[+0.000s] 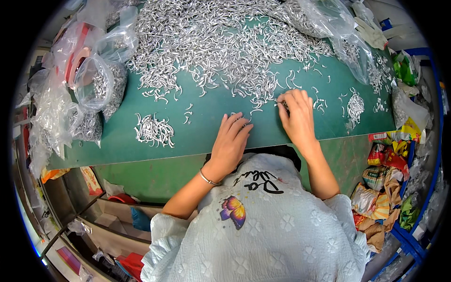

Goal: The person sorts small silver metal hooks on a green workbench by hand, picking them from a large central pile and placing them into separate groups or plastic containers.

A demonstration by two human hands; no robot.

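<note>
A large heap of small, curved silver metal pieces covers the far part of the green table. My left hand rests at the table's near edge, fingers bent and slightly apart, with a few silver bits showing by the fingertips. What lies under its palm is hidden. Just right of it, at the heap's near fringe, my right hand is curled with thumb and fingers drawn together. Its fingertips are among loose pieces, and what they pinch is too small to make out. A small pile of curved pieces lies left of my hands.
Another small pile lies at the right. Clear plastic bags of metal pieces crowd the left side, and a large plastic bag lies at the far right. Colourful packets fill a blue-framed rack beside the table.
</note>
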